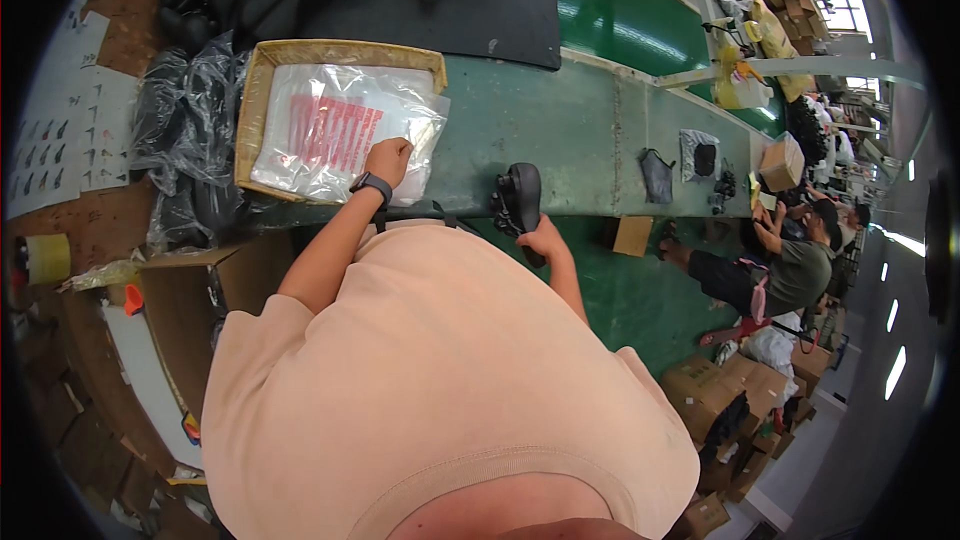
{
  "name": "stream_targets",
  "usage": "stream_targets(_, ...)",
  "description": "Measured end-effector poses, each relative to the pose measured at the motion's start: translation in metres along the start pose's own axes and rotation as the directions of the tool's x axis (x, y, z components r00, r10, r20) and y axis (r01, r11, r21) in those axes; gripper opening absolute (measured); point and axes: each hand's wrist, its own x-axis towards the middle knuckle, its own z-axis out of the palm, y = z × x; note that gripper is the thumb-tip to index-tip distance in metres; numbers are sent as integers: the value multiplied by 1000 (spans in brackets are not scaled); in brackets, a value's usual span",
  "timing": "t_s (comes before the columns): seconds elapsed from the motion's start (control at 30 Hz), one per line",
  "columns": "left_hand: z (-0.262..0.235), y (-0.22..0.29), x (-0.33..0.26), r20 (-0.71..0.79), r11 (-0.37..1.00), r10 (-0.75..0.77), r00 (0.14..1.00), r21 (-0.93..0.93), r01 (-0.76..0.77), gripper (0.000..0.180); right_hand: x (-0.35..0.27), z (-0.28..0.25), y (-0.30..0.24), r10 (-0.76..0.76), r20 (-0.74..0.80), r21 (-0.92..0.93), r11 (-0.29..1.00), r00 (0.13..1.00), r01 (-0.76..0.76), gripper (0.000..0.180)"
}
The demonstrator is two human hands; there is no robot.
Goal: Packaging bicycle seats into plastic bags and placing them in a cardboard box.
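Gripping a black bike saddle (519, 198), the right hand (541, 239) is curled tight around its lower end, and the saddle sticks up from the fist over the edge of the green table (560, 130). Part of the saddle is hidden by the fingers, so its full shape is hard to see. The left hand (389, 159) is closed into a fist and presses down on a pile of clear plastic bags (335, 130) with red print. I cannot tell if the fingers pinch a bag or just rest on top. A dark watch (371, 183) sits on that wrist. The bags lie in a flat cardboard tray (262, 65) on the table, well apart from the saddle. The person's peach shirt (430, 370) fills the low part of the picture and hides what is under it. More crumpled plastic (185, 130) lies left of the tray. Far along the table are small dark things (657, 175), too little to make out. Another person (790, 265) sits at the right, bent by the lens, with brown boxes (715, 390) near them.
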Motion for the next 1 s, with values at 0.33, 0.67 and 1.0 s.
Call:
stream_targets(0.33,-24,-15,-13,81,738,-271,959,-622,261,31,-43,-23,-65,-121,190,683,729,974,-43,70)
stream_targets(0.67,-96,-11,-28,-172,987,92,981,-116,-113,22,-92,49,-220,-671,132,979,203,730,9,74)
stream_targets(1.0,-130,-32,-50,-56,955,187,981,-224,-195,17,-94,105,-330,-689,257,966,212,678,-151,80)
